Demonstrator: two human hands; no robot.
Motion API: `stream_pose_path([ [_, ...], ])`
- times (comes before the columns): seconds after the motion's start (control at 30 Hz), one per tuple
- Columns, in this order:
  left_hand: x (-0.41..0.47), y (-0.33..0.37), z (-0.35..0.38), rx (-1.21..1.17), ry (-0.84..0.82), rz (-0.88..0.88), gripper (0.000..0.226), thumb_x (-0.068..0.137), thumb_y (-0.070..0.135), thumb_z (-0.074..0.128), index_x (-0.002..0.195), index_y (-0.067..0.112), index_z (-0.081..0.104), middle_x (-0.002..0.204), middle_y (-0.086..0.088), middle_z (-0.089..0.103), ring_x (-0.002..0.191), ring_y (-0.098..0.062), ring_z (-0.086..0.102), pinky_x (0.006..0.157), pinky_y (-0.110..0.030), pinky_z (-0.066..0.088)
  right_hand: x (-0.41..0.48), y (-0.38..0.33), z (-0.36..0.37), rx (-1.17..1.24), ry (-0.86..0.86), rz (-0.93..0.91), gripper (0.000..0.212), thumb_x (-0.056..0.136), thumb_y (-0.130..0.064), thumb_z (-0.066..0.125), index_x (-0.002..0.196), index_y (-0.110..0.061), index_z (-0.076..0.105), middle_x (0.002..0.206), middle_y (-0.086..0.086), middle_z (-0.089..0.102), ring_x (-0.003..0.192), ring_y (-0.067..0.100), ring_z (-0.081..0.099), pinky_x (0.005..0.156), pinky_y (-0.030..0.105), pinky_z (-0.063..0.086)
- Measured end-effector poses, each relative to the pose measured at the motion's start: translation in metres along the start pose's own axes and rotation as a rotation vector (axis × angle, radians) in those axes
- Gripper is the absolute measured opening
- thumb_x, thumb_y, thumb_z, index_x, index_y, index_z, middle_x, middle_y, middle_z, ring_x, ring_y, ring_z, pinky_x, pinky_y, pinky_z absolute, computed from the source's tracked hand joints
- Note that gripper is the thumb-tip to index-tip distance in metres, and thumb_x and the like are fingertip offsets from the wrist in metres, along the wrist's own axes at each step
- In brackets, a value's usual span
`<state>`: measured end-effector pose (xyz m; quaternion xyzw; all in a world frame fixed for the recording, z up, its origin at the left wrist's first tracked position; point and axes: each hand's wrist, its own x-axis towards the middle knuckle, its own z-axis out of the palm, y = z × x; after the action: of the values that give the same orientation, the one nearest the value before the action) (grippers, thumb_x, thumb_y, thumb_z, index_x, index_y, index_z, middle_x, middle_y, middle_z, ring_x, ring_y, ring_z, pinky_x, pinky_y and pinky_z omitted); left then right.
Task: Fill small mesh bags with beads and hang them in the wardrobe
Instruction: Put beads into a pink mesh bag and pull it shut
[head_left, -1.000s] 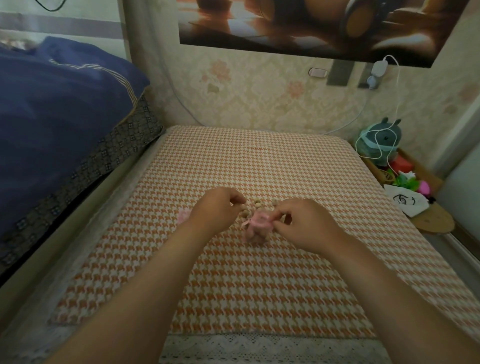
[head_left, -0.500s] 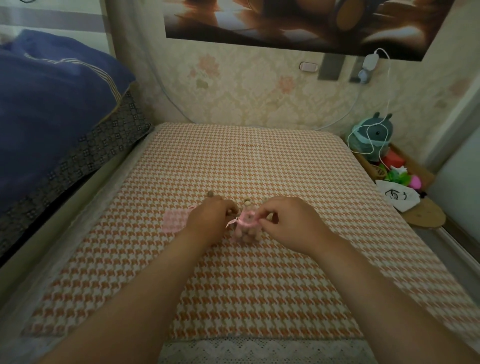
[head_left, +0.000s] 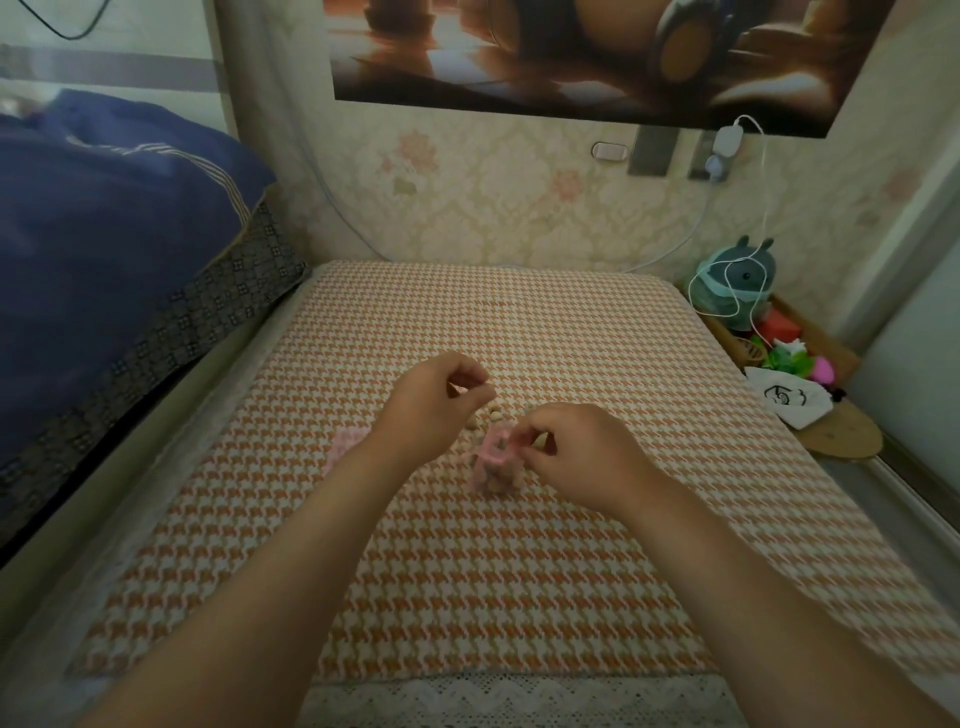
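Right hand (head_left: 587, 457) pinches the rim of a small pink mesh bag (head_left: 492, 460) between thumb and fingertips, holding it upright with its mouth open on the orange houndstooth cloth (head_left: 519, 597). Left hand (head_left: 434, 410) hovers just behind and left of the bag, fingers curled and tips drawn together; whether anything sits between them I cannot tell. Loose wooden beads (head_left: 480, 418) lie on the cloth between the two hands. A second pink mesh bag (head_left: 343, 447) lies flat beside the left wrist, partly hidden by it.
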<state>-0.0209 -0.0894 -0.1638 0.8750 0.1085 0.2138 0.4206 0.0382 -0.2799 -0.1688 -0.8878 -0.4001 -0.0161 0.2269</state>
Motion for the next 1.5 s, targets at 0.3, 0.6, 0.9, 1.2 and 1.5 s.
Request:
stream_pose_path([
  [0.3,-0.019,0.010,0.005,0.148,-0.182,0.041,0.008,0.085,0.035,0.074,0.091,0.031,0.071,0.089,0.020,0.066,0.087,-0.002,0.061,0.077,-0.024,0.051,-0.005,-0.001,-0.004,-0.008,0.009,0.016,0.010,0.091,-0.042,0.067,0.096,-0.038,0.074,0.090,-0.023,0.066,0.078,-0.003,0.058,0.070,0.026,0.053],
  [0.6,-0.022,0.016,-0.003,0.349,-0.264,-0.003,0.017,0.085,0.041,0.067,0.100,0.036,0.074,0.092,0.021,0.066,0.088,0.000,0.062,0.075,-0.026,0.053,-0.003,0.001,-0.006,0.118,0.040,0.043,0.020,0.092,-0.034,0.068,0.112,-0.036,0.070,0.097,-0.020,0.070,0.079,-0.002,0.062,0.073,0.026,0.055],
  [0.9,-0.022,0.017,-0.010,0.281,-0.320,-0.028,0.019,0.090,0.028,0.066,0.107,0.027,0.074,0.101,0.017,0.067,0.093,0.000,0.062,0.083,-0.026,0.055,0.005,0.024,0.014,-0.071,-0.066,0.163,0.022,0.093,-0.027,0.065,0.113,-0.035,0.071,0.114,-0.012,0.070,0.100,0.013,0.065,0.075,0.029,0.050],
  [1.2,-0.018,0.010,-0.006,0.257,-0.316,-0.021,0.026,0.091,0.024,0.064,0.116,0.023,0.071,0.117,0.010,0.068,0.092,-0.002,0.061,0.068,-0.010,0.042,0.019,0.022,0.035,-0.340,-0.032,0.206,0.015,0.091,-0.021,0.062,0.093,-0.025,0.076,0.096,-0.003,0.071,0.082,0.023,0.068,0.065,0.031,0.053],
  [1.5,-0.018,0.009,-0.005,0.218,-0.299,-0.021,0.026,0.092,0.022,0.064,0.117,0.020,0.071,0.113,0.008,0.069,0.085,-0.001,0.060,0.060,-0.007,0.039,0.016,0.008,0.013,0.017,0.153,0.251,0.014,0.092,-0.040,0.065,0.103,-0.033,0.070,0.094,-0.013,0.065,0.083,0.010,0.062,0.069,0.031,0.052],
])
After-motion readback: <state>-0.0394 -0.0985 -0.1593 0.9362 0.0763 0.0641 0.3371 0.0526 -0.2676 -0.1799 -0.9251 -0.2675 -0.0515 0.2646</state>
